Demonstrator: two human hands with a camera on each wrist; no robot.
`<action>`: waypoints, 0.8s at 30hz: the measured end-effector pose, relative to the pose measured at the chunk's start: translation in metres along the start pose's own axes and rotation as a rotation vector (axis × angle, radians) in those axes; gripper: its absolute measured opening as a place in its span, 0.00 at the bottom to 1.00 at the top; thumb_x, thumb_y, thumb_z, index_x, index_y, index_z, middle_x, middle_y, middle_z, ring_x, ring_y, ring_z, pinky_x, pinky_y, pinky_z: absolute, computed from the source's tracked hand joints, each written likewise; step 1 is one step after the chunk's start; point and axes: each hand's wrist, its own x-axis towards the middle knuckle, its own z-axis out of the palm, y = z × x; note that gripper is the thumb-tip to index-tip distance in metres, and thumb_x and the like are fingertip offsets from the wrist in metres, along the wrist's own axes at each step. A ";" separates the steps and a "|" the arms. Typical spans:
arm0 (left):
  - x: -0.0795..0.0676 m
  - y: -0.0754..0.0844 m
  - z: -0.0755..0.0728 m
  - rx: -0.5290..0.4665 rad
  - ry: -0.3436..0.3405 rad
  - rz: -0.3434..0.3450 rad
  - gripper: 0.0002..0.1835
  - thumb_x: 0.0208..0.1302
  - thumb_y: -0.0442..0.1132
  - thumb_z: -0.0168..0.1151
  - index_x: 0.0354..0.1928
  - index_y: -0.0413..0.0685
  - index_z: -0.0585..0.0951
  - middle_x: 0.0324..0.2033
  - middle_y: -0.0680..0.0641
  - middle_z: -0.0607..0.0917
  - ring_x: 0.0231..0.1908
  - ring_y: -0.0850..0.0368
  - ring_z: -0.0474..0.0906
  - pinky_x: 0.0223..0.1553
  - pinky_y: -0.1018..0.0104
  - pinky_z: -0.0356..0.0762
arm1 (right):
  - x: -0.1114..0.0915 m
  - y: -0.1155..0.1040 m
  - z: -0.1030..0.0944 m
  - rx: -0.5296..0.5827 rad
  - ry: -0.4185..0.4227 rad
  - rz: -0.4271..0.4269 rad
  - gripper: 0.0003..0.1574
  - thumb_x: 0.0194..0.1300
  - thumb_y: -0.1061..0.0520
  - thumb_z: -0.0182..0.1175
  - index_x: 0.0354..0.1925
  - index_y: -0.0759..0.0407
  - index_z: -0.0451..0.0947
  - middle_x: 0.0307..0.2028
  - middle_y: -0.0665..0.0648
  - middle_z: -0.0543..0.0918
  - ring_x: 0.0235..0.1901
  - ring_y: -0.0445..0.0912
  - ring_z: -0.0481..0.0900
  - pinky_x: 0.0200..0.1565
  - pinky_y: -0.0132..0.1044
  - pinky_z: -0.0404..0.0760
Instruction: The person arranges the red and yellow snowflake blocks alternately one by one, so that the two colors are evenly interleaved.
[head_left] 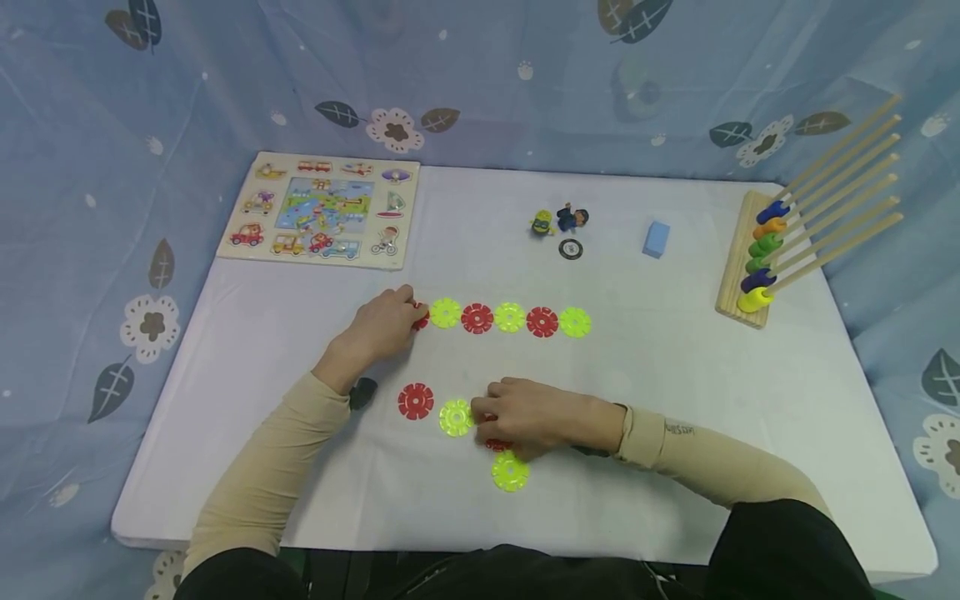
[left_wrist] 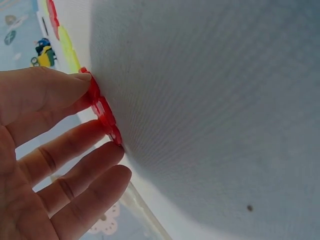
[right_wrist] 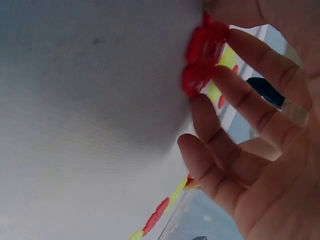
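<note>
In the head view, my left hand (head_left: 384,323) pinches a red notched plastic disc (left_wrist: 102,112) at the left end of the upper row; thumb and fingertips meet its edge, and the palm side shows in the left wrist view. Beside it lies a yellow-green disc (head_left: 446,313). My right hand (head_left: 534,417) holds another red disc (right_wrist: 202,57) by its edge, close over the table, and partly covers it in the head view. Left of that hand lie a yellow-green disc (head_left: 454,417) and a red disc (head_left: 416,401); just below it is one more yellow-green disc (head_left: 510,472).
The upper row continues rightward in alternating red and yellow-green, ending at a yellow-green disc (head_left: 575,322). Behind are a wooden picture puzzle (head_left: 255,200), two small figures (head_left: 572,218), a round black token (head_left: 571,249), a blue block (head_left: 656,239) and a peg stacker (head_left: 729,279).
</note>
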 end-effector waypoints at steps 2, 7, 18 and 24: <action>0.000 0.000 0.000 -0.001 -0.001 -0.001 0.22 0.62 0.35 0.61 0.59 0.43 0.79 0.46 0.40 0.78 0.42 0.47 0.75 0.46 0.55 0.80 | 0.001 -0.001 -0.001 -0.020 -0.015 0.006 0.25 0.53 0.42 0.70 0.49 0.42 0.79 0.48 0.48 0.77 0.43 0.43 0.74 0.47 0.33 0.77; 0.000 0.000 0.000 0.004 0.008 0.004 0.21 0.62 0.36 0.62 0.58 0.43 0.80 0.45 0.40 0.78 0.41 0.47 0.76 0.46 0.54 0.80 | 0.002 -0.002 -0.002 -0.032 -0.030 0.039 0.27 0.51 0.42 0.71 0.50 0.43 0.76 0.49 0.48 0.76 0.40 0.43 0.75 0.45 0.34 0.77; 0.000 -0.001 0.002 -0.011 0.010 0.005 0.21 0.63 0.36 0.61 0.58 0.44 0.80 0.45 0.41 0.78 0.41 0.47 0.74 0.45 0.55 0.79 | -0.007 0.012 -0.005 0.016 -0.028 0.137 0.25 0.52 0.47 0.70 0.50 0.38 0.79 0.45 0.49 0.76 0.31 0.43 0.75 0.42 0.36 0.76; -0.001 -0.001 0.001 -0.016 0.008 0.002 0.21 0.63 0.36 0.61 0.59 0.43 0.79 0.46 0.40 0.78 0.42 0.47 0.75 0.45 0.55 0.79 | -0.026 0.029 -0.014 0.031 -0.020 0.296 0.25 0.50 0.49 0.72 0.49 0.45 0.79 0.43 0.51 0.79 0.32 0.45 0.77 0.42 0.40 0.78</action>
